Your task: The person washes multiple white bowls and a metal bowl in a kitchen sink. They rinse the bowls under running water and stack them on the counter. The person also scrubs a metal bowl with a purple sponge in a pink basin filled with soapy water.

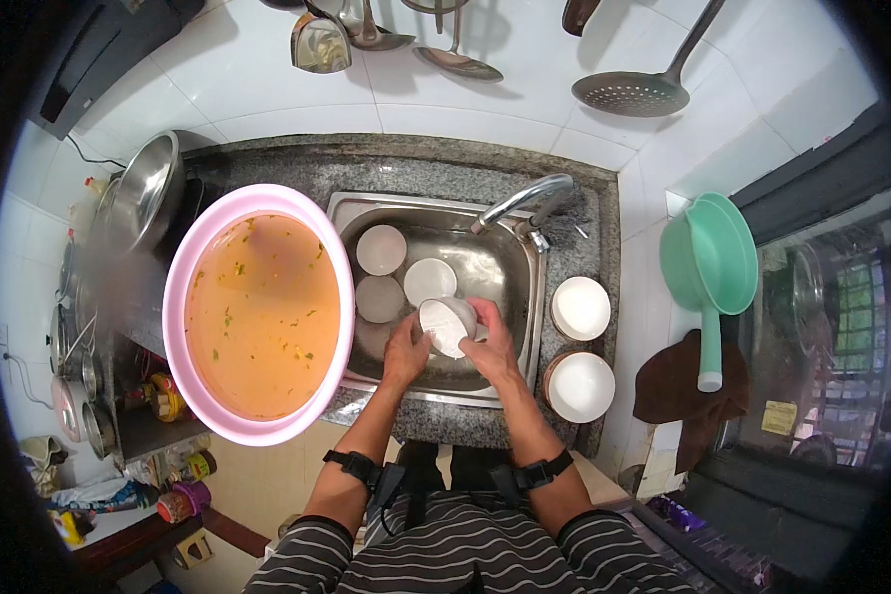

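Observation:
Over the stainless steel sink [501, 319], a white bowl [442, 327] is tilted on its side with its inside facing me. My left hand [407, 349] grips its left edge, and my right hand [491, 343] has hold of its right side. Beneath and beyond them, several white bowls stand in the basin, among them a bowl [430, 281] close to my hands and another bowl [381, 249] at the far left. The chrome faucet [523, 202] arches over the basin's far right corner.
Left of the sink, a pink basin [347, 312] holds cloudy orange water with floating green scraps. White bowls [581, 308] stand in two stacks on the right granite counter. A green dipper [705, 256] hangs at the right; a skimmer [631, 94] and ladles hang on the back wall.

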The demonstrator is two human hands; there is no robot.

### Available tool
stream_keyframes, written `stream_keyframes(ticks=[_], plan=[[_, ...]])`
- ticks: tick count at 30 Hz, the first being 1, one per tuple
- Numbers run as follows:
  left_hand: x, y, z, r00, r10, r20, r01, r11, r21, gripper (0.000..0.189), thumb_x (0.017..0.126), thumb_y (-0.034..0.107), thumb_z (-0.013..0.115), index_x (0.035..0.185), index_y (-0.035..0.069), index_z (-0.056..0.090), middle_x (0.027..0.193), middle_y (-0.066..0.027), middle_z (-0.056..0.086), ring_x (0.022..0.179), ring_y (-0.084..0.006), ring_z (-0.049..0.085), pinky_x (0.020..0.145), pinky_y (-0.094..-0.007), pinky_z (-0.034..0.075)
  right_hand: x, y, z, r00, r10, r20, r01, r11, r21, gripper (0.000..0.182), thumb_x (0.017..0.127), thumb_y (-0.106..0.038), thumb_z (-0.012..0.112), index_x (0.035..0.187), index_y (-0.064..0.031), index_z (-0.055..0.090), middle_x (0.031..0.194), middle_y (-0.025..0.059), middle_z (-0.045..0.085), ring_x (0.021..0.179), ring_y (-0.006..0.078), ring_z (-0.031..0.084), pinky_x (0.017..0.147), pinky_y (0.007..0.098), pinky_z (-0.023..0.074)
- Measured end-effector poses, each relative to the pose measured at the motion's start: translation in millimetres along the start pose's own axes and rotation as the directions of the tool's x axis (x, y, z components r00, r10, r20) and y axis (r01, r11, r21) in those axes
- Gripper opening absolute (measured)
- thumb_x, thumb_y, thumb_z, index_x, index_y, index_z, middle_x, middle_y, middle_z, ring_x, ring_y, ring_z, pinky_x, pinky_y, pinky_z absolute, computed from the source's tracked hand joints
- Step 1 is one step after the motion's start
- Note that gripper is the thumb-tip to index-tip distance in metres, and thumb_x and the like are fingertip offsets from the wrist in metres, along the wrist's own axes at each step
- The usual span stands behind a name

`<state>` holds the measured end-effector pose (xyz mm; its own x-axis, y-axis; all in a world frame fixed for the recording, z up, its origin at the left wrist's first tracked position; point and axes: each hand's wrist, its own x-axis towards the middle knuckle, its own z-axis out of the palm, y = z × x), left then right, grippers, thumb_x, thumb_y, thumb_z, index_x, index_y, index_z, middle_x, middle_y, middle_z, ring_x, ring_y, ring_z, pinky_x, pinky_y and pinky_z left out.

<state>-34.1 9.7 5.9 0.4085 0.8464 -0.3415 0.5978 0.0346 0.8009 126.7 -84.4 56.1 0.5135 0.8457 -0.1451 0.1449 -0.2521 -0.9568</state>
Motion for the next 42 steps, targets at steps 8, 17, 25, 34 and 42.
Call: stream_keyframes(ticks=[8, 17, 25, 34, 42], plan=[[-8, 36, -3, 0.974, 0.104, -0.203, -0.12, 0.991, -0.064, 0.028, 0.078, 0.012, 0.071, 0.104, 0.005, 0.07, 0.097, -0.018, 0.071, 0.095, -0.0299, 0.069, 0.082, -0.0377, 0.052, -24, -103, -20, 0.901, -0.379, 0.212, 0.434, 0.812, -0.391, 0.071, 0.063, 0.001, 0.063, 0.132, -0.01, 0.049, 0.132, 0.0137, 0.053, 0.123, 0.0343, 0.05, 0.103, 0.0416, 0.044], [-31, 75, 9, 0.96, 0.187, 0.207, -0.108, 0.933, -0.344, 0.032, 0.095, 0.03, 0.063, 0.108, 0.001, 0.067, 0.087, -0.0104, 0.07, 0.078, -0.0148, 0.063, 0.073, -0.0322, 0.051, -55, -97, -58, 0.934, -0.333, -0.129, 0.276, 0.903, -0.33, 0.053, 0.078, -0.001, 0.058, 0.131, -0.0029, 0.052, 0.129, 0.0202, 0.057, 0.117, 0.038, 0.057, 0.097, 0.0399, 0.048], [-82, 153, 34, 0.671, 0.38, 0.637, -0.283, 0.925, -0.253, 0.041, 0.102, 0.037, 0.046, 0.103, -0.002, 0.059, 0.085, -0.0162, 0.067, 0.079, -0.0257, 0.066, 0.074, -0.0392, 0.052, -114, -111, -141, 0.891, -0.182, -0.417, -0.159, 0.734, -0.66, 0.032, 0.097, -0.016, 0.045, 0.124, -0.0047, 0.057, 0.096, 0.0243, 0.068, 0.083, 0.0422, 0.067, 0.076, 0.0497, 0.0505], [-97, 157, 68, 0.719, 0.512, 0.471, -0.532, 0.841, -0.101, 0.032, 0.098, 0.029, 0.047, 0.092, -0.001, 0.057, 0.085, -0.0265, 0.063, 0.083, -0.046, 0.061, 0.075, -0.0535, 0.047, -133, -90, -156, 0.874, -0.095, -0.476, -0.327, 0.61, -0.722, 0.025, 0.091, -0.012, 0.052, 0.111, 0.0001, 0.058, 0.107, 0.0214, 0.059, 0.099, 0.0415, 0.06, 0.082, 0.0509, 0.048], [-93, 157, 80, 0.744, 0.538, 0.397, -0.581, 0.814, -0.015, 0.029, 0.095, 0.025, 0.052, 0.085, -0.001, 0.06, 0.08, -0.0258, 0.064, 0.076, -0.0446, 0.063, 0.071, -0.0531, 0.049, -136, -69, -158, 0.855, -0.181, -0.487, -0.283, 0.623, -0.729, 0.032, 0.078, -0.002, 0.063, 0.11, -0.0024, 0.056, 0.104, 0.0201, 0.057, 0.098, 0.0413, 0.057, 0.083, 0.0487, 0.0455]])
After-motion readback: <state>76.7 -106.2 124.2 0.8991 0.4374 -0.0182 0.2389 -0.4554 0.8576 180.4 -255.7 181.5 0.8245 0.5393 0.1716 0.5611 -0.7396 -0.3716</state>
